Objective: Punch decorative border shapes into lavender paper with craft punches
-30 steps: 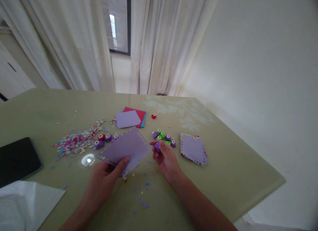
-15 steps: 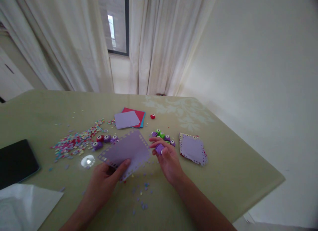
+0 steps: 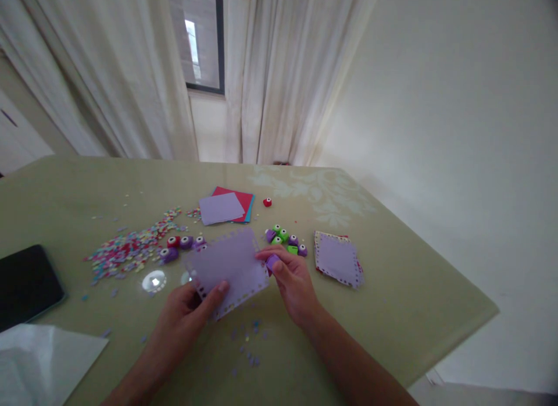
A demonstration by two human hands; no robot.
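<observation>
My left hand (image 3: 192,310) grips a purple paper sheet (image 3: 231,263) by its near left corner, thumb on top. Small holes are punched along the sheet's edges. Between the thumb and fingers of my right hand (image 3: 294,284) is a small purple craft punch (image 3: 272,263), held at the sheet's right edge. Whether the paper sits inside the punch's slot I cannot tell. Just beyond my right hand lie several green and purple craft punches (image 3: 283,236). Left of the sheet are more punches (image 3: 186,242), one red and several purple.
Colourful paper confetti (image 3: 131,249) is heaped on the left of the table (image 3: 392,313). A black tablet or phone (image 3: 30,284) and white tissue (image 3: 47,359) lie at the left. Punched sheets (image 3: 337,259) are stacked right; plain coloured sheets (image 3: 222,208) and a red punch (image 3: 267,202) lie farther back.
My right hand has moved left with the purple punch, bringing it to the sheet's right edge. The sheet has turned and tilted slightly in my left hand.
</observation>
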